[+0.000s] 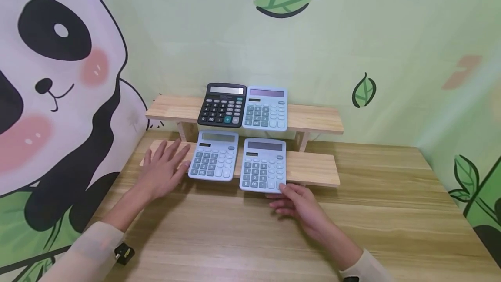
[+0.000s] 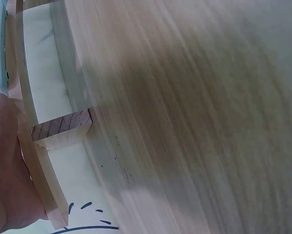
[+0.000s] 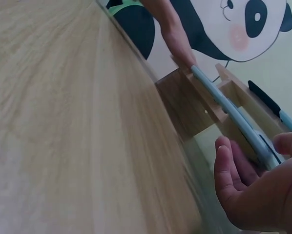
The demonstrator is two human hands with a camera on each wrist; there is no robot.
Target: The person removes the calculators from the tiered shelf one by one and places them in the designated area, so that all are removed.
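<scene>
At the lower right corner of a light blue calculator (image 1: 263, 164), my right hand (image 1: 303, 206) pinches with the thumb on top and fingers below. That calculator lies on the lower wooden shelf (image 1: 313, 169), its near edge jutting out past the front. A second light blue calculator (image 1: 213, 156) lies just left of it. My left hand (image 1: 164, 171) rests with spread fingers on the shelf's left end, thumb at this calculator's left edge. In the right wrist view, the right thumb (image 3: 287, 144) is above the calculator's edge and curled fingers (image 3: 226, 168) are beneath.
On the upper shelf (image 1: 321, 119) sit a black calculator (image 1: 222, 104) and another light blue calculator (image 1: 265, 108) side by side. Wooden supports (image 1: 301, 140) hold this shelf up. The stand is on a wood-grain table (image 1: 219, 238), before a panda-and-leaf printed backdrop (image 1: 195, 34).
</scene>
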